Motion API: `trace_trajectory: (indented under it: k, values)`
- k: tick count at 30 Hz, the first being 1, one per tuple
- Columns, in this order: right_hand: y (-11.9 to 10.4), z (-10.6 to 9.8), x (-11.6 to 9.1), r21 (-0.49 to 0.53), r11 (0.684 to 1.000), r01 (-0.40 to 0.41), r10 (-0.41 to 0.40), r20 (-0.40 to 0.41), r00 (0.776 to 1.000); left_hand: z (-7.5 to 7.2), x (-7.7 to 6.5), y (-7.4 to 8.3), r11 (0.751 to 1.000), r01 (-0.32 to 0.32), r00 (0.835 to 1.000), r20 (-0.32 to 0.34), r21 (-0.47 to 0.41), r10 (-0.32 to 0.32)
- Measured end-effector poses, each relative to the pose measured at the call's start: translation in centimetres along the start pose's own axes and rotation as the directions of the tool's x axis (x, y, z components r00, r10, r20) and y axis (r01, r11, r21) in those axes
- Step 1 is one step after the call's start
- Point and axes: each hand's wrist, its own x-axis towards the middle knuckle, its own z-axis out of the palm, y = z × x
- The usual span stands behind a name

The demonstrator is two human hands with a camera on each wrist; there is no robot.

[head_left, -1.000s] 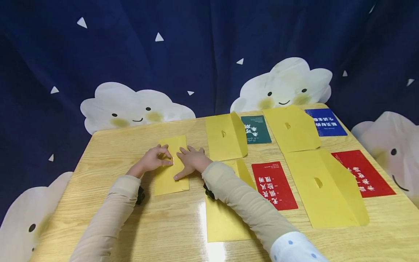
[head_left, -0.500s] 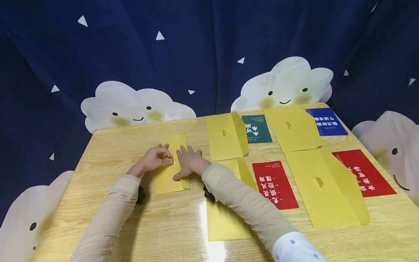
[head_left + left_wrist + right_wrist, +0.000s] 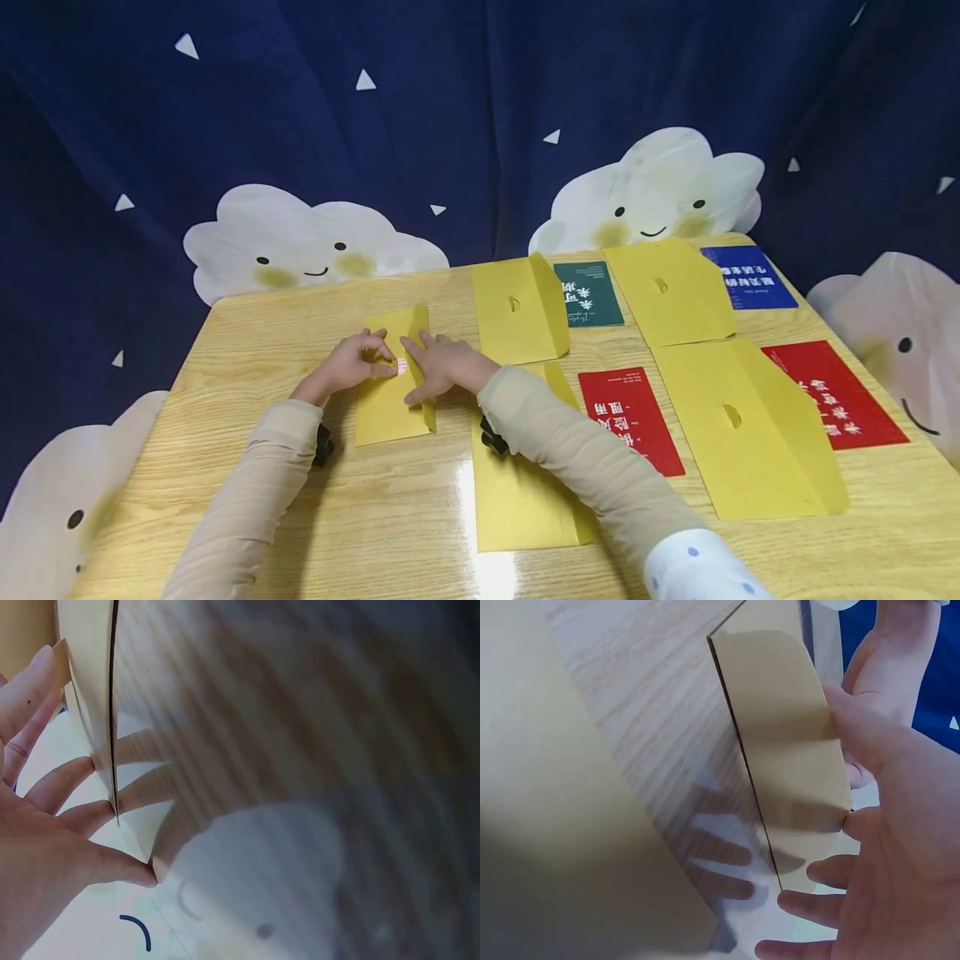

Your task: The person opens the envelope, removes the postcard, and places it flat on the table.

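A small yellow envelope point(image 3: 378, 417) lies at the middle-left of the table, its right-hand flap point(image 3: 784, 727) raised at a slant. My left hand point(image 3: 348, 363) rests over its left side, thumb and forefinger pinching a small tab point(image 3: 61, 664) beside the slot. A white patch with reddish marks point(image 3: 402, 367) shows next to those fingertips. Across the flap is my right hand point(image 3: 442, 363), fingers spread and fairly straight. In the right wrist view its thumb and forefinger touch the flap's outer edge, while the other fingers stretch past the envelope's lower end.
Another yellow envelope point(image 3: 517, 508) lies under my right forearm. Further yellow envelopes point(image 3: 498, 325) with raised flaps lie to the right. Among them are a green card point(image 3: 592, 304), a blue card point(image 3: 757, 292) and red cards point(image 3: 660, 442). A dark blue cloud-print curtain point(image 3: 420, 108) hangs behind the table.
My right hand has gone from lying flat on the small envelope to its flap's edge, shifting slightly right. The flap has risen and more of the white patch shows. My left hand has stayed put.
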Motion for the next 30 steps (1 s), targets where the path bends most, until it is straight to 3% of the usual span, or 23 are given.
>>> trace_trajectory:
  k: [16, 30]
  values:
    - [1.0, -0.6, -1.2, -0.123, 0.992, -0.016, 0.006, -0.076, 0.997, -0.1, -0.1, 0.3, 1.0, -0.01, 1.0, -0.002, 0.028, 0.01]
    - [3.0, -0.3, -1.7, -0.138, 0.99, 0.006, -0.02, -0.101, 0.995, -0.2, 0.0, 0.3, 1.0, -0.006, 1.0, 0.006, 0.011, 0.006]
